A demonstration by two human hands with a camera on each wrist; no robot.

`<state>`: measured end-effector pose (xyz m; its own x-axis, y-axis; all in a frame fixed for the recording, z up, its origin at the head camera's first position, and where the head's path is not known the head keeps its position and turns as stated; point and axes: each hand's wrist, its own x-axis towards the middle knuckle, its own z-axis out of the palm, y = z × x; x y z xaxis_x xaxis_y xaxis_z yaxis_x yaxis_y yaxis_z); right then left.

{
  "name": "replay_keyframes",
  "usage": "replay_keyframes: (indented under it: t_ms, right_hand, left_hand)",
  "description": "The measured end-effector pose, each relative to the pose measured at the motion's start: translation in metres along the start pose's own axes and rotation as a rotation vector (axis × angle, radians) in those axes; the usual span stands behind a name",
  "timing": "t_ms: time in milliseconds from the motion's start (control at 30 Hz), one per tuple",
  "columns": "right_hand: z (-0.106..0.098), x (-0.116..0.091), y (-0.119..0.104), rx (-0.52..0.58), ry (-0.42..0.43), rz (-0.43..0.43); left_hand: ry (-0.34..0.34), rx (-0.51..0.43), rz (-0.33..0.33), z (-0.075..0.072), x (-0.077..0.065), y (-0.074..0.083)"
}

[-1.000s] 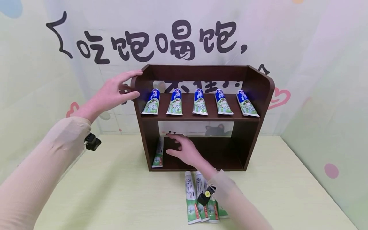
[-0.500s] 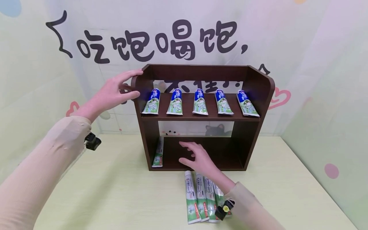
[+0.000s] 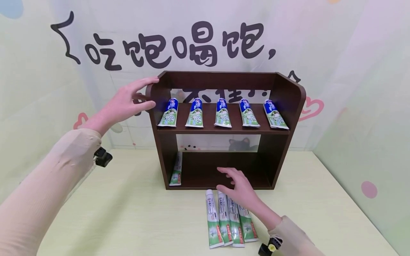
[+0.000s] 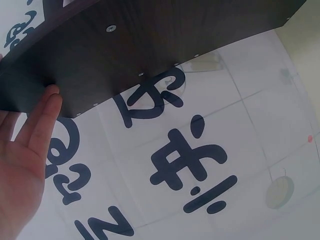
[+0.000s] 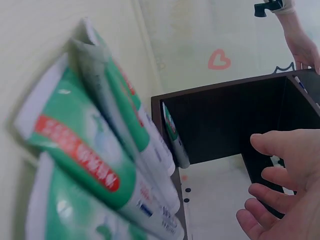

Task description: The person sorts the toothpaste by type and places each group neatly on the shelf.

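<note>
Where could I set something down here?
Bare: the lower shelf right of its lone tube; the table either side of the brown rack. Crowded: the upper shelf, with five tubes, and the four bunched tubes near the right hand.

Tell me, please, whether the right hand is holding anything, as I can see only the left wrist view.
Observer: Nothing at all; the right hand is open, its fingers loosely bent.
Operator: Thank you, and could you say what lies on the table in front of the shelf unit?
Observer: Four white-and-green toothpaste tubes lie there side by side, close together, with their caps toward the unit.
</note>
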<state>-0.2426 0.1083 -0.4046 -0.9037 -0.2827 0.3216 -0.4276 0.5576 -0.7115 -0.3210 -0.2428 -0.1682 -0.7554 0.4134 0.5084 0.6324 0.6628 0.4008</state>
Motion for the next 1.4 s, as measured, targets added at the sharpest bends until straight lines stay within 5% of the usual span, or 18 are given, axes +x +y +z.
replay_keyframes:
  t_ms: [400, 1400]
  right_hand:
    - [-0.011, -0.026, 0.019, -0.031, 0.015, 0.125]
    - [-0.022, -0.054, 0.050, -0.072, -0.071, 0.260]
  left_hand:
    - [0.005, -0.006, -0.003, -0.001, -0.001, 0.001]
    - [-0.008, -0.003, -0.006, 0.000, 0.000, 0.000]
